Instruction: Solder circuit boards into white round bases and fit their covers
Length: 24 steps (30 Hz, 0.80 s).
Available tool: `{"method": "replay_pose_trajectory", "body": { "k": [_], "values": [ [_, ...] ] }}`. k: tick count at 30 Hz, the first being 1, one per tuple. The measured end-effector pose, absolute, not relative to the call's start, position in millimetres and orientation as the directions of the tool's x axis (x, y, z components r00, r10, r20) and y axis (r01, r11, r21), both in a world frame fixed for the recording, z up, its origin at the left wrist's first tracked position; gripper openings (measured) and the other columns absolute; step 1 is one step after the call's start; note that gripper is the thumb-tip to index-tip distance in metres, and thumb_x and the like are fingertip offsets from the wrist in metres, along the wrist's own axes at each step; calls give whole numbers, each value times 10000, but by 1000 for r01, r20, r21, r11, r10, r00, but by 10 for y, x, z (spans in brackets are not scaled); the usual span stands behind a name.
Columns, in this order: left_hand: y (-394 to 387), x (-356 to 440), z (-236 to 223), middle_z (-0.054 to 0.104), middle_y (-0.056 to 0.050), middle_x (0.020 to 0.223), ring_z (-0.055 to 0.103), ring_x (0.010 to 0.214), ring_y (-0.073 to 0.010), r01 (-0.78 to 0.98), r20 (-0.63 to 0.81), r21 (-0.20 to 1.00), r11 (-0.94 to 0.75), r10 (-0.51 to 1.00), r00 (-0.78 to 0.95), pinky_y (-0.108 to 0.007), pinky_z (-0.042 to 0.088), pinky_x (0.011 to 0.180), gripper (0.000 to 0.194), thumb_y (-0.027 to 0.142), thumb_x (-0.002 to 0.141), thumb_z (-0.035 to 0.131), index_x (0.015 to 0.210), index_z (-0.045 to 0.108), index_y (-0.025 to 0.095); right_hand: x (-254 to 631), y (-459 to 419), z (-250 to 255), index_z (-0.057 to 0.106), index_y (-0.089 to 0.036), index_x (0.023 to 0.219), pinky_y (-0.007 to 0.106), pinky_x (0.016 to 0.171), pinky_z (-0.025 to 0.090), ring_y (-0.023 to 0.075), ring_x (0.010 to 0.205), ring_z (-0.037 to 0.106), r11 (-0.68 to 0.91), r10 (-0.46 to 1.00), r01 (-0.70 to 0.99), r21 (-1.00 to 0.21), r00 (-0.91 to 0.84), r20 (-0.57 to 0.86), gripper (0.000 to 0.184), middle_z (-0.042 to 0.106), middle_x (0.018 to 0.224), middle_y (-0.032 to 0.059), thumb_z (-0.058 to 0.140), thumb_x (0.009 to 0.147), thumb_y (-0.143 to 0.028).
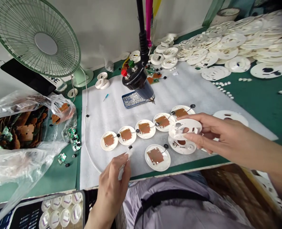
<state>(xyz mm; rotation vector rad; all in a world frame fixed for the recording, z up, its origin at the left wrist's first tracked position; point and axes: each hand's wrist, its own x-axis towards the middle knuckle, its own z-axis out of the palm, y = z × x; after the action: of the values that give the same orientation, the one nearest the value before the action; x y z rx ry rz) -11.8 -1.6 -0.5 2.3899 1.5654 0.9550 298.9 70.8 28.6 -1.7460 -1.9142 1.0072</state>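
My right hand [211,132] pinches the edge of a white round plastic cover [190,124] with cut-outs, tilted above the sheet. Just below it is another white cover [182,146], partly hidden. My left hand [114,178] has thumb and fingers closed on a small white piece [129,153]; a tiny black part shows at its far end. Beyond my hands runs a row of several white round housings [145,137], each with a brown circuit board and a wired black disc. One more housing [163,165] with a brown circuit board [155,155] lies nearer me, between my hands.
An electric screwdriver [141,82] hangs over a blue tray of screws [132,100]. A green fan [45,44] stands back left, above a plastic bag of brown boards [26,132]. White covers [241,41] are heaped back right. A white cable [85,133] crosses the sheet's left side.
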Motion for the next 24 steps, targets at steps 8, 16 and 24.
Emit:
{"method": "replay_pose_trajectory", "body": {
  "k": [8,16,24],
  "values": [
    [-4,-188,-49,745,-85,1068,725,972,-146,778,518,299,-552,779,354,-227,570,888,258,32,935,561,1169,569,142,2873,681,439,506,-362,1366,166,507,440,69,516,530,-32,956,633,-773,-206,-208,639,553,612,-40,483,837,-720],
    [11,-131,78,698,-106,1069,687,982,-190,745,339,441,-499,862,376,-310,588,831,211,229,1018,500,1196,593,164,2695,606,565,396,-278,1416,193,570,443,70,600,525,-207,928,566,-798,-143,-343,597,574,744,-15,479,903,-572],
    [217,-22,165,688,-36,899,681,792,-173,755,185,493,-432,900,395,-295,592,687,152,120,983,502,1028,633,184,2684,622,423,477,-300,1417,179,553,433,69,564,501,-94,908,648,-756,-256,-332,674,515,627,-18,440,878,-704]
  ]
}}
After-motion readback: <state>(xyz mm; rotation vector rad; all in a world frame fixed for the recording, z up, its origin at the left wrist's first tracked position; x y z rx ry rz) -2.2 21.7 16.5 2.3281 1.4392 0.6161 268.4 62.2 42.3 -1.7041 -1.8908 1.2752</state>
